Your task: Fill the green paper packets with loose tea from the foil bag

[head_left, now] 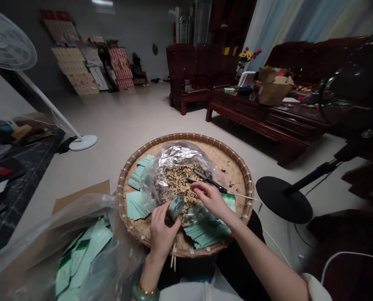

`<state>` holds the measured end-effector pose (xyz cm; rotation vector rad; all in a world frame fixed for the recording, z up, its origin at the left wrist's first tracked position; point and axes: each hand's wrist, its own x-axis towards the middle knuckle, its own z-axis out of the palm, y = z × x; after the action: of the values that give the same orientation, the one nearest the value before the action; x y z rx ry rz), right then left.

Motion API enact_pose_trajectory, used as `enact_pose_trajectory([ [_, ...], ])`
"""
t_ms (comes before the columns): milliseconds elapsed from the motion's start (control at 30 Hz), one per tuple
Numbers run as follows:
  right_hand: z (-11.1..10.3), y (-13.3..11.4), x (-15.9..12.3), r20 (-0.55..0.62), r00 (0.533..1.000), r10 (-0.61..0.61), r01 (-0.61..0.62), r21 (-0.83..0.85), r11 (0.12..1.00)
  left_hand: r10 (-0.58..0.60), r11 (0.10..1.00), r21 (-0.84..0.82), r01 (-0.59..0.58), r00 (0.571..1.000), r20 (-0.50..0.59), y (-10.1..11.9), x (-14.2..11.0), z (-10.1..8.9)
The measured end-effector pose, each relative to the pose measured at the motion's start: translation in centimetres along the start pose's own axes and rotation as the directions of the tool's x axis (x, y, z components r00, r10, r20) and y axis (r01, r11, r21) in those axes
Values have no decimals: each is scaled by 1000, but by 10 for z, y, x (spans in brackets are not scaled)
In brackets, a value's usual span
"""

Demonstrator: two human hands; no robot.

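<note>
My left hand (163, 232) grips a small pale green sachet (176, 207) by its lower edge, above a wide woven bamboo tray (186, 137). On the tray sits a crinkled foil-lined bag (174, 154), open on a brown grainy mix (177, 184). My right hand (210, 200) lies against a black tong-like tool (208, 179) with a white cable; I cannot tell if it grips it. Fanned piles of green sachets (138, 205) (207, 232) lie on the tray. More sachets fill a clear plastic bag (83, 255) at lower left.
A white standing fan (83, 142) stands left of the tray, and a black round fan base (283, 198) stands to the right. Brown cardboard (80, 196) lies under the plastic bag. Dark wooden furniture (264, 113) with a cardboard box (274, 85) stands beyond the tray.
</note>
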<state>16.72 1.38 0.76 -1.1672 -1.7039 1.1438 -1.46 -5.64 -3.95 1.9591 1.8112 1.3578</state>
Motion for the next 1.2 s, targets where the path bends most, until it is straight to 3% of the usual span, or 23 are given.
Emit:
enact_pose_trajectory([
  [133, 11, 16, 16, 203, 975, -90, 169, -421, 891, -109, 993, -59, 103, 989, -96, -5, -5, 0],
  [300, 35, 11, 32, 288, 957, -39, 205, -573, 793, -235, 958, -191, 213, 966, -104, -5, -7, 3],
  [833, 34, 27, 42, 132, 979, -155, 197, -425, 883, -249, 947, -230, 224, 965, -87, -5, -7, 3],
  [1067, 16, 35, 44, 31, 999, -37, 44, -248, 968, -230, 957, -199, 212, 970, -76, -4, -5, 2],
  [1200, 5, 36, 49, 46, 998, 41, -39, -56, 998, -177, 973, -161, 164, 982, -72, 1, 1, -1],
])
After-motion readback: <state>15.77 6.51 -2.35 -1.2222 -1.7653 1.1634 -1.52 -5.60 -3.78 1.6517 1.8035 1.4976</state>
